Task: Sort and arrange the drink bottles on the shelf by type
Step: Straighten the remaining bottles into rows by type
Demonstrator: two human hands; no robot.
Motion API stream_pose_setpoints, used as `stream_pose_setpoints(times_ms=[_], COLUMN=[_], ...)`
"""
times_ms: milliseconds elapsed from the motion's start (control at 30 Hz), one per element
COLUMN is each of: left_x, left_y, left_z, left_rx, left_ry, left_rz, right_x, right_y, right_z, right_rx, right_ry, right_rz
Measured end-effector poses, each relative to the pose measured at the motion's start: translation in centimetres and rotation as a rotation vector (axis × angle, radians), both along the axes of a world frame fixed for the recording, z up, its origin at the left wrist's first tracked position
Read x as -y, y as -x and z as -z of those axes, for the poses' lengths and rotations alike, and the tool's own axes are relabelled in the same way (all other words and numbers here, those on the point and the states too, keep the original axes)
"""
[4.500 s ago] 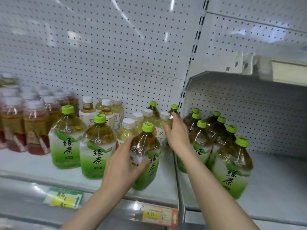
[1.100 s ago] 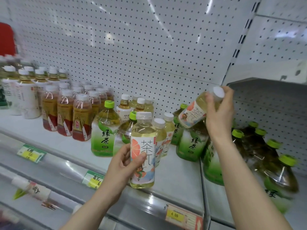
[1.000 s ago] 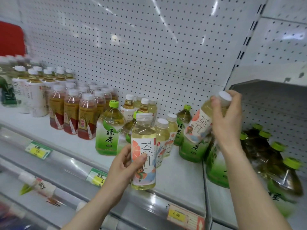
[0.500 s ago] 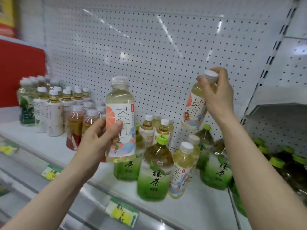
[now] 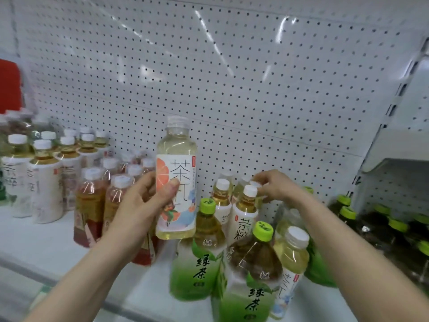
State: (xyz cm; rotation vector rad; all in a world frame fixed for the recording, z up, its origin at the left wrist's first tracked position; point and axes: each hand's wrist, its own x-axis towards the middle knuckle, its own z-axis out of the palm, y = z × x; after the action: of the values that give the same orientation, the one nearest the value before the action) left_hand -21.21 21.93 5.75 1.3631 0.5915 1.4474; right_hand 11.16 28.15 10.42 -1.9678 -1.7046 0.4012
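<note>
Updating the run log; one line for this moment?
left grip: holds grapefruit tea bottle | right grip: pinches rear bottle's white cap

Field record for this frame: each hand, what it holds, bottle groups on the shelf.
left hand: grips orange-label bottle, upright, held above the shelf
right hand: pinches the cap of a white-capped bottle in the back row; its body is hidden
front centre: two green tea bottles, green caps, standing
left: red-label bottles, white caps, grouped
sorting: not finished; pale and green types mixed at centre
</note>
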Motion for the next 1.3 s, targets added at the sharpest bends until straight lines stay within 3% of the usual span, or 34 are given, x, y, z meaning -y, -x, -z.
stream_pose_setpoints(times_ms=[300, 367, 467, 533, 567, 633, 700, 767, 933, 1067, 1133, 1233, 1300], left_x=[-0.4, 0.3, 1.6, 2.8, 3.5, 4.7, 5.9, 6.7, 8.5, 9.6, 10.1, 10.7, 10.8], left_y=[-0.7, -1.0, -2.3, -3.5, -4.1, -5.4, -6.7, -7.9, -9.8, -10.9, -11.1, -11.3, -11.4], left_z=[0.4, 0.2, 0.1, 0.1, 0.2, 0.4, 0.8, 1.5, 2.3, 2.1, 2.2, 2.4, 2.5], left_rx=[0.074, 0.101, 0.135, 0.141, 0.128, 0.106, 0.090, 0.067, -0.013, 0.056, 0.048, 0.063, 0.061], left_ry=[0.051, 0.046, 0.042, 0.072, 0.084, 0.084, 0.065, 0.047, 0.030, 0.066, 0.075, 0.088, 0.087], left_rz=[0.043, 0.049, 0.088, 0.114, 0.133, 0.172, 0.187, 0.205, 0.215, 0.211, 0.209, 0.202, 0.198], right_x=[0.8, 3.3, 8.6, 12.4, 13.9, 16.0, 17.0, 17.0, 16.2, 16.5, 17.8, 21.5, 23.5], right_y=[0.4, 0.4, -0.4, -1.7, -2.8, -5.5, -7.2, -7.7, -7.7, -7.8, -7.6, -8.4, -9.8], right_z=[-0.7, -1.2, 0.2, 2.4, 3.6, 5.5, 6.9, 8.2, 10.0, 10.0, 9.5, 9.7, 10.5], right_rx=[-0.060, -0.068, -0.156, -0.036, 0.084, 0.222, 0.190, 0.195, 0.346, 0.379, 0.428, 0.524, 0.499], right_ry=[0.124, -0.026, -0.472, -0.668, -0.663, -0.445, -0.196, -0.126, -0.274, -0.250, -0.361, -0.649, -0.642], right_rz=[-0.083, -0.060, 0.121, 0.349, 0.469, 0.656, 0.690, 0.636, 0.653, 0.633, 0.616, 0.759, 0.905])
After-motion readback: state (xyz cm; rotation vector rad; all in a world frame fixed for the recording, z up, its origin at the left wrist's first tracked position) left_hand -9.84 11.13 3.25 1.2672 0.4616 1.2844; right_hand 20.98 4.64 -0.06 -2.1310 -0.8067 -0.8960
